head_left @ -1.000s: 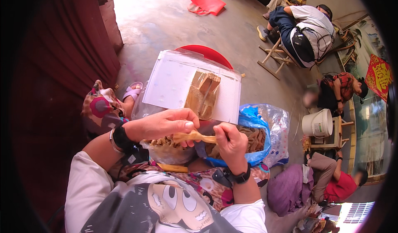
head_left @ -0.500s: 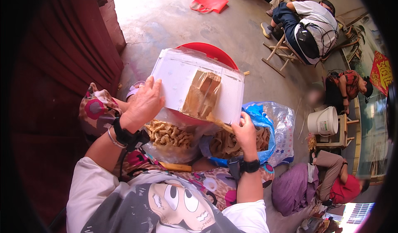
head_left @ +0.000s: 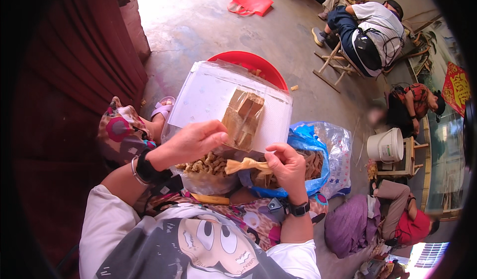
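My right hand pinches a pale yellow knotted strip above the bags in my lap. My left hand hovers at the near left part of a white board, empty, its fingers loosely bent apart. A brown block under clear plastic lies on the board, which rests over a red basin. Below are a clear bag of small tan curled pieces and a blue bag of flat brownish strips. A yellow bar lies on my patterned trousers.
A maroon curtain hangs at the left. A red tote bag is on the floor ahead. Several people sit along the right, with wooden stools, a white bucket and purple cloth.
Both hands gripped the strip a second ago, then moved to the board's edges. Now they have come back down, the strip in my right hand alone. The board has shifted slightly toward me.
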A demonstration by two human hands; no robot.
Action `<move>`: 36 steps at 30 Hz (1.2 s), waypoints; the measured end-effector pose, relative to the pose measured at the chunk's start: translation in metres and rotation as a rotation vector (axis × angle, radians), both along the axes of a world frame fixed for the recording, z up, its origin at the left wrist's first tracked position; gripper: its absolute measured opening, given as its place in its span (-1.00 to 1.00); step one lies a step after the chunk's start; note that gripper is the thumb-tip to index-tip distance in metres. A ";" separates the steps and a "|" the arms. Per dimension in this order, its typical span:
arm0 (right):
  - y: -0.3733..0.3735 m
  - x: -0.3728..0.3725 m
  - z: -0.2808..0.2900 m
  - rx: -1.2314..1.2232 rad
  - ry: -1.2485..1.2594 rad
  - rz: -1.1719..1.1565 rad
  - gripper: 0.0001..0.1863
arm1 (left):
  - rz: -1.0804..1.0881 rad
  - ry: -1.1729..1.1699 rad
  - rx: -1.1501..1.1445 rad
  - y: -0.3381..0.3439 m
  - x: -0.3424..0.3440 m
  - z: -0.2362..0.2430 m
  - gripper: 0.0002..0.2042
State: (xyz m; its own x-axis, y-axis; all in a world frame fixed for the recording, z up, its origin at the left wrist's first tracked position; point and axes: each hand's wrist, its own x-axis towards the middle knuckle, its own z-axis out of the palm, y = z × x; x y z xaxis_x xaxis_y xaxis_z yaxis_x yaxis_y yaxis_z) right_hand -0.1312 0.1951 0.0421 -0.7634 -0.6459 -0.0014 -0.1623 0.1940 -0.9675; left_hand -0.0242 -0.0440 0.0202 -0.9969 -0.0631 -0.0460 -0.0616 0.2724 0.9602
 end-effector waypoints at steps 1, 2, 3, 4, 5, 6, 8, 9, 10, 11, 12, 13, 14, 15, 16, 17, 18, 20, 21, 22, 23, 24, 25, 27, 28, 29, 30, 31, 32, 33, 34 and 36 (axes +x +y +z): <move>-0.005 0.003 -0.002 -0.008 0.012 0.008 -0.85 | -0.063 -0.088 0.213 0.005 0.001 -0.002 -0.75; -0.008 0.005 -0.004 -0.013 0.024 0.014 -0.86 | -0.128 -0.176 0.429 0.009 0.000 -0.002 -0.73; -0.011 0.006 -0.006 -0.017 0.036 0.020 -0.86 | -0.181 -0.277 0.482 0.011 0.000 0.007 -0.76; -0.013 0.007 -0.009 0.007 0.063 0.040 -0.86 | -0.216 -0.312 0.623 0.014 0.000 0.005 -0.78; -0.015 0.008 -0.012 0.032 0.089 0.061 -0.86 | -0.249 -0.347 0.764 0.017 0.002 0.004 -0.80; -0.017 0.009 -0.016 0.056 0.115 0.081 -0.86 | -0.282 -0.381 0.906 0.020 0.004 0.003 -0.81; -0.023 0.013 -0.021 0.028 0.182 0.103 -0.86 | -0.303 -0.428 0.919 0.022 0.004 0.000 -0.85; -0.025 0.015 -0.020 0.033 0.221 0.112 -0.87 | -0.312 -0.467 0.951 0.023 0.004 -0.006 -0.86; -0.027 0.016 -0.019 0.038 0.260 0.120 -0.87 | -0.321 -0.506 0.983 0.023 0.004 -0.010 -0.87; -0.029 0.016 -0.017 0.042 0.325 0.092 -0.90 | -0.287 -0.523 1.015 0.023 0.004 -0.011 -0.88; -0.029 0.014 -0.018 0.065 0.399 0.085 -0.90 | -0.252 -0.539 1.046 0.024 0.003 -0.011 -0.88; -0.030 0.011 -0.018 0.089 0.473 0.078 -0.90 | -0.218 -0.556 1.078 0.024 0.003 -0.012 -0.89; -0.031 0.009 -0.018 0.113 0.547 0.069 -0.89 | -0.216 -0.538 1.059 0.024 0.003 -0.013 -0.89; -0.031 0.008 -0.019 0.104 0.564 0.069 -0.86 | -0.214 -0.521 1.041 0.024 0.003 -0.014 -0.90; -0.030 0.007 -0.022 0.096 0.581 0.070 -0.84 | -0.213 -0.503 1.022 0.023 0.004 -0.015 -0.90; -0.030 0.006 -0.024 0.087 0.600 0.070 -0.82 | -0.215 -0.490 1.012 0.022 0.004 -0.015 -0.91; -0.028 0.005 -0.026 0.091 0.599 0.068 -0.81 | -0.217 -0.476 1.002 0.020 0.004 -0.013 -0.91; -0.026 0.004 -0.028 0.099 0.598 0.065 -0.79 | -0.221 -0.449 0.946 0.015 0.004 -0.005 -0.92; -0.026 0.004 -0.028 0.089 0.594 0.067 -0.78 | -0.224 -0.435 0.900 0.012 0.005 0.002 -0.92; -0.027 0.005 -0.026 0.078 0.590 0.070 -0.77 | -0.226 -0.421 0.854 0.009 0.004 0.005 -0.93; -0.028 0.004 -0.024 0.066 0.588 0.074 -0.76 | -0.237 -0.401 0.823 0.005 0.003 0.006 -0.92; -0.028 0.003 -0.022 0.119 0.573 0.110 -0.77 | -0.249 -0.288 0.585 0.002 0.002 0.007 -0.92; -0.026 0.000 -0.020 0.172 0.558 0.145 -0.77 | -0.258 -0.175 0.347 -0.001 0.001 0.008 -0.92; -0.024 -0.006 -0.015 0.256 0.495 0.196 -0.79 | -0.200 0.093 -0.100 -0.005 -0.004 0.011 -0.93; -0.022 -0.010 -0.013 0.289 0.447 0.211 -0.80 | -0.135 0.247 -0.308 -0.007 -0.008 0.009 -0.92; -0.022 -0.013 -0.011 0.324 0.397 0.230 -0.81 | -0.065 0.399 -0.512 -0.007 -0.012 0.007 -0.91; -0.024 -0.015 -0.014 0.287 0.468 0.164 -0.82 | 0.008 0.550 -0.715 -0.007 -0.015 0.007 -0.89; -0.027 -0.016 -0.019 0.249 0.538 0.099 -0.83 | 0.054 0.594 -0.732 -0.006 -0.017 0.007 -0.81; -0.028 -0.017 -0.023 0.208 0.604 0.031 -0.83 | 0.077 0.628 -0.773 -0.003 -0.020 0.007 -0.79; -0.028 -0.017 -0.025 0.193 0.622 0.020 -0.83 | 0.101 0.662 -0.814 -0.001 -0.023 0.008 -0.78; -0.029 -0.017 -0.028 0.169 0.662 -0.007 -0.84 | 0.126 0.696 -0.855 0.000 -0.025 0.007 -0.76; -0.029 -0.016 -0.034 0.124 0.741 -0.059 -0.87 | 0.099 0.736 -0.834 0.000 -0.024 0.004 -0.74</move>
State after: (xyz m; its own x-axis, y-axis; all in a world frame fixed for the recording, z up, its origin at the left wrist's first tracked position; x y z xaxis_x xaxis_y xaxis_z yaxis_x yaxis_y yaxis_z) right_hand -0.1474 0.1656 0.0086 -0.6262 -0.6322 0.4563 -0.7483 0.3231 -0.5793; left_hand -0.0485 -0.0436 0.0238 -0.7528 0.1203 0.6471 0.3895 0.8739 0.2907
